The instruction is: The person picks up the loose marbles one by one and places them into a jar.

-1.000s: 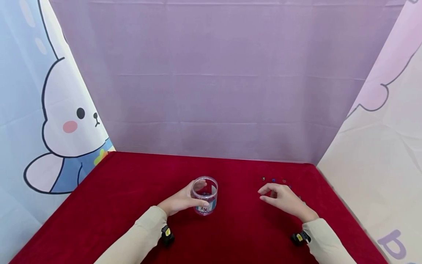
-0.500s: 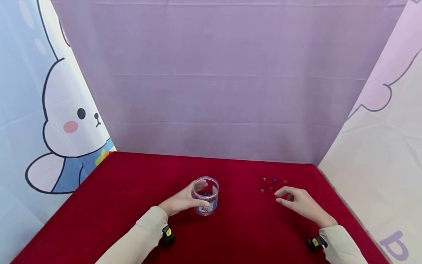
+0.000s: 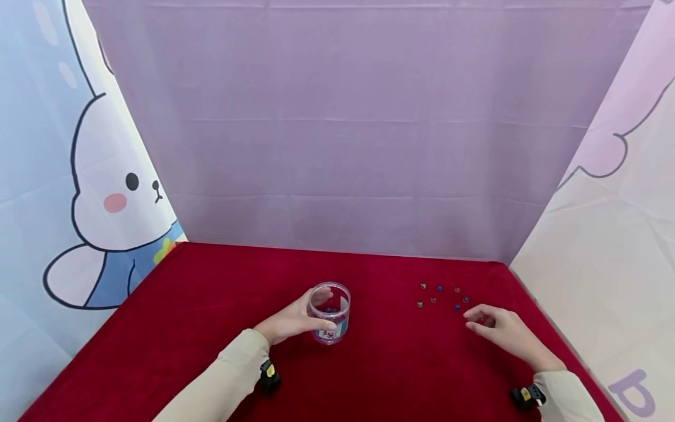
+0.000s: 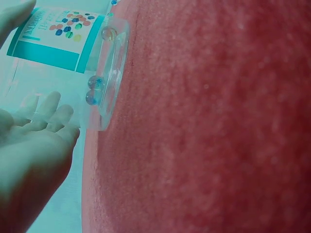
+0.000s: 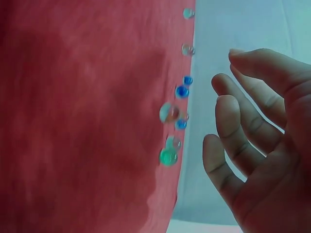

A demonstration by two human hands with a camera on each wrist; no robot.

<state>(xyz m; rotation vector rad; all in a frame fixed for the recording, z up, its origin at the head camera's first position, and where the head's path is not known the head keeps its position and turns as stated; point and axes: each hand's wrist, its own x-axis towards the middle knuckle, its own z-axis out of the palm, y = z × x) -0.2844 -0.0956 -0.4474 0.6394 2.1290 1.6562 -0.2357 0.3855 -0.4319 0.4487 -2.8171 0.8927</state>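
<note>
Left grip (image 3: pixel 290 321) clamped around a clear jar (image 3: pixel 340 317) (marbles (image 4: pixel 95 83) inside), right grip (image 3: pixel 503 331) slack and apart near loose beads of glass (image 3: pixel 457 307).

Left hand (image 3: pixel 289 321) in a wide grip, right hand (image 3: pixel 504 332) aloft, fingers (image 5: pixel 228 116) loosely bent

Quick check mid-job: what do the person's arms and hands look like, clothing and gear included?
Left hand and right hand are ungloved. The left sleeve and right sleeve are plain, long and cream. Each wrist carries a black device with a yellow marking; no cables show.
</note>
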